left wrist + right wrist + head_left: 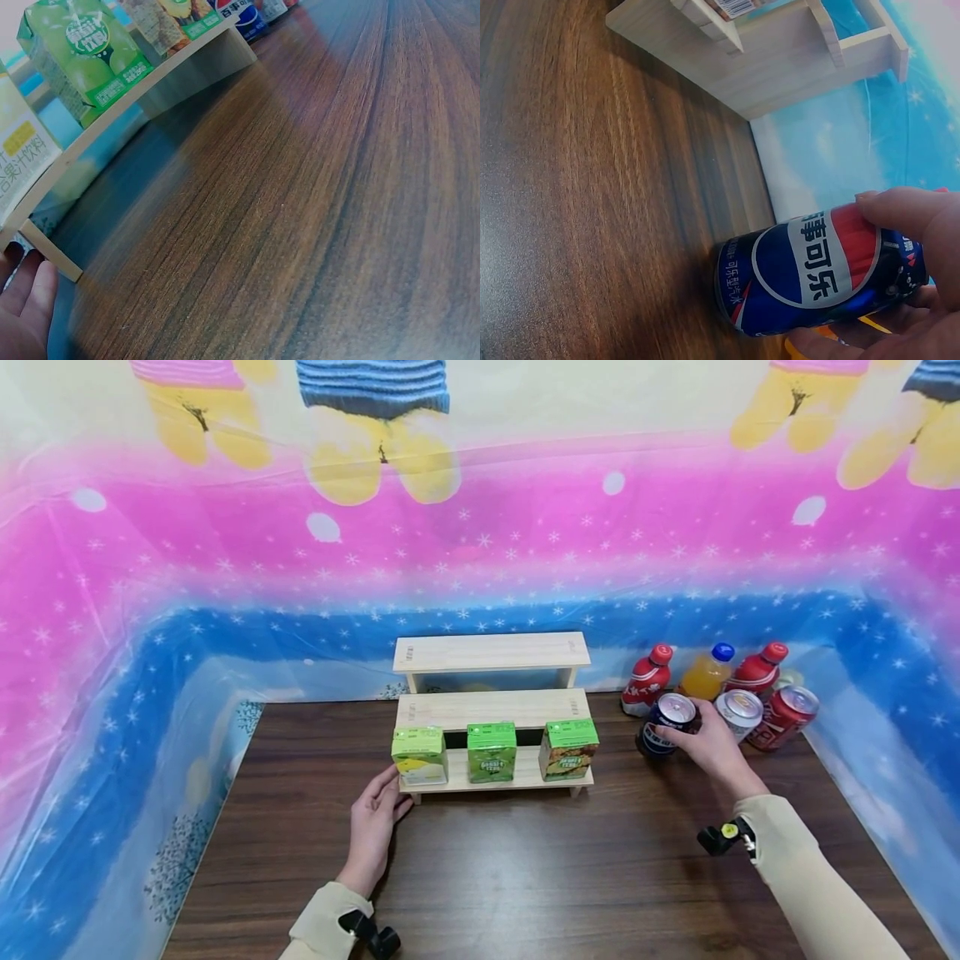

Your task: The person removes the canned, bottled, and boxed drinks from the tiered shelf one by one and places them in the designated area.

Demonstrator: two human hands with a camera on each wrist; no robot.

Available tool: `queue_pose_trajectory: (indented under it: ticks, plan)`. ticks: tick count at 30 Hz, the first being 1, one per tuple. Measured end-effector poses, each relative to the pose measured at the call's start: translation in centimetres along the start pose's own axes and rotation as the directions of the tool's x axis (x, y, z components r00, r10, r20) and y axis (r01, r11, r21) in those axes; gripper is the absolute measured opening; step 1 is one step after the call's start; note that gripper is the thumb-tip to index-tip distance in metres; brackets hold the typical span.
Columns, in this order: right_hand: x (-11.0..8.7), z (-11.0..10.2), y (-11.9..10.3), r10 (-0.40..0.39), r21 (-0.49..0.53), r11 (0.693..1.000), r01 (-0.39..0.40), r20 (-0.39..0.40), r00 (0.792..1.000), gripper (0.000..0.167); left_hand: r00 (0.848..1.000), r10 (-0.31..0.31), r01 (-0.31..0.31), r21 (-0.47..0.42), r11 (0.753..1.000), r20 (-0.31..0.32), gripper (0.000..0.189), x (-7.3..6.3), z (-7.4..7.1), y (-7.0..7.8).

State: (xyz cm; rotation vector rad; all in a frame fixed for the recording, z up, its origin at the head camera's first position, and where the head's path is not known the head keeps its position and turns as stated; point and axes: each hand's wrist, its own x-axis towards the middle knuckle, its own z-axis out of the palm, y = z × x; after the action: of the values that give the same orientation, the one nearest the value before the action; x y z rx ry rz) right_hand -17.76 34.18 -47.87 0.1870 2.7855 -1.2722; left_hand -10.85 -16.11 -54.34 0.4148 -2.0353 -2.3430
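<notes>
My right hand (712, 747) grips a dark blue Pepsi can (670, 721), thumb on one side and fingers round the other. In the right wrist view the can (817, 270) is tilted, with the label facing the camera. My left hand (372, 827) is at the left end of the wooden tiered shelf (491, 710), its extended fingers against the bottom step's corner. On that step stand three drink cartons: a yellow-green carton (420, 757), a green carton (491, 753) and a green-and-brown carton (568, 752).
Beside the held can are a silver can (739, 710), a red can (784, 717), two red-wrapped bottles (647, 681) and an orange drink bottle (703, 673) with a blue cap. A printed cloth (480, 543) hangs behind and beside the brown wooden table (510, 877).
</notes>
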Motion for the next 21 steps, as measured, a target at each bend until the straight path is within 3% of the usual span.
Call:
queue_pose_trajectory:
  ticks: [21]
  plan:
    - [-0.27, -0.11, -0.42, 0.015, -0.007, 1.000, -0.015, 0.022, 1.000, 0.091, 1.000, 0.001, -0.001, -0.007, 1.000, -0.002, 0.042, -0.02, -0.04, -0.01]
